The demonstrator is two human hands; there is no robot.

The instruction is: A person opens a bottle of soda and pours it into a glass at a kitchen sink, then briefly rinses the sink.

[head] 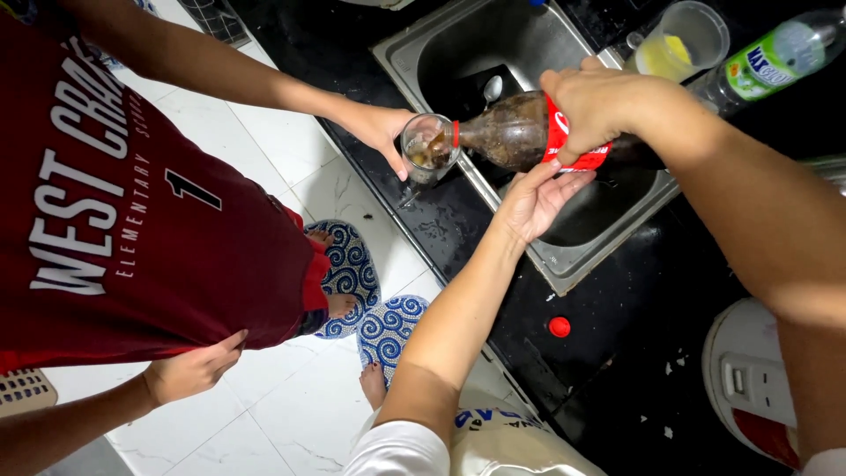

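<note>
A plastic cola bottle (511, 132) with a red label lies tilted almost flat over the steel sink (564, 264). My right hand (599, 106) grips it from above at the label. My left hand (538, 198) cups it from below, fingers touching the label. The bottle's mouth is at the rim of a clear glass (429, 145) with dark drink in it. Another person's hand (379, 128) holds that glass at the sink's edge. The bottle's red cap (559, 327) lies on the black counter.
The other person in a maroon shirt (132, 220) stands at the left. A spoon (492, 88) lies in the sink. A clear jug with yellow liquid (679, 44) and a green-labelled bottle (775, 57) stand behind. A white appliance (749, 379) sits at the right.
</note>
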